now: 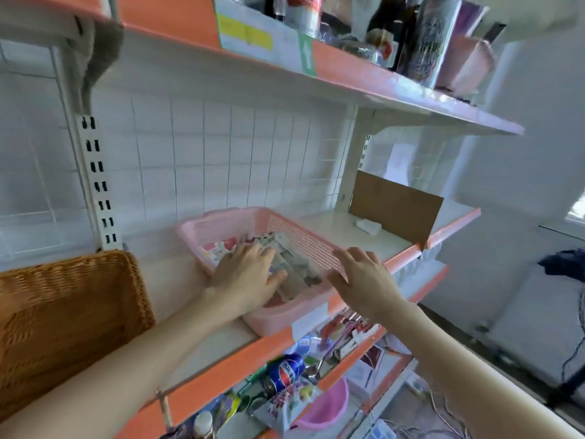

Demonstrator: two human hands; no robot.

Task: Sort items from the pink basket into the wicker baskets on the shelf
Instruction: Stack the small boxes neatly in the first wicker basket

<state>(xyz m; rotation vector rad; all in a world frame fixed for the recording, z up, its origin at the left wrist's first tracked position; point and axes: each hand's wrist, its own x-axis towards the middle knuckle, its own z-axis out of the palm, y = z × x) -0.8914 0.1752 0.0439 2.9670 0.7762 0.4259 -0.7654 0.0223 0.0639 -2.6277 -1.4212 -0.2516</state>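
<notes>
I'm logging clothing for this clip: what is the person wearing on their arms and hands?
Nothing that shows: the left hand and right hand are ungloved, and both forearms are bare with no sleeves in view. No watch at either wrist.

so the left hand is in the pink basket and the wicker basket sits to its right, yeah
No: the head view shows the wicker basket to the left of the pink basket. The left hand is in it, on the packets.
</notes>
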